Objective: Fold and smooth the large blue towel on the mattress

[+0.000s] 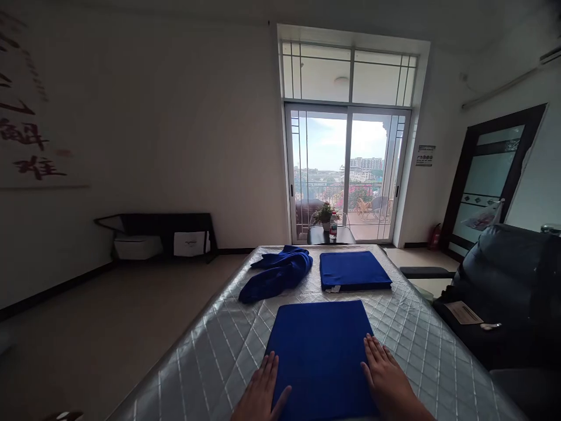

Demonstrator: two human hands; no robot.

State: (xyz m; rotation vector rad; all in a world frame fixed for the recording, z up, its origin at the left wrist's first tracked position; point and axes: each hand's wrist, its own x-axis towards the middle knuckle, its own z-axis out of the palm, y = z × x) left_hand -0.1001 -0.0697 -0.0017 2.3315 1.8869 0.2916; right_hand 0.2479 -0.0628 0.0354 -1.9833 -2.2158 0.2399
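Note:
A folded blue cloth (pixel 322 351) lies flat on the silver quilted table cover (pixel 210 345), right in front of me. At its left edge rests my left hand (pixel 262 389), fingers stretched out, thumb on the fabric. My right hand (pixel 384 367) lies along the right edge, also flat, with its fingertips on the cloth. Neither hand grips anything. Farther back on the right sits a neat folded blue stack (pixel 354 269) with a white tag at its front corner. To its left is a crumpled, loosely twisted blue cloth (pixel 283 272).
Beyond the table's far end stands a small dark table (pixel 316 235) with a potted plant (pixel 325 215) and a bottle (pixel 333 225). A black chair (pixel 508 280) is close on the right, with a card (pixel 464 313) on its seat. A black bench (pixel 166 225) is by the left wall.

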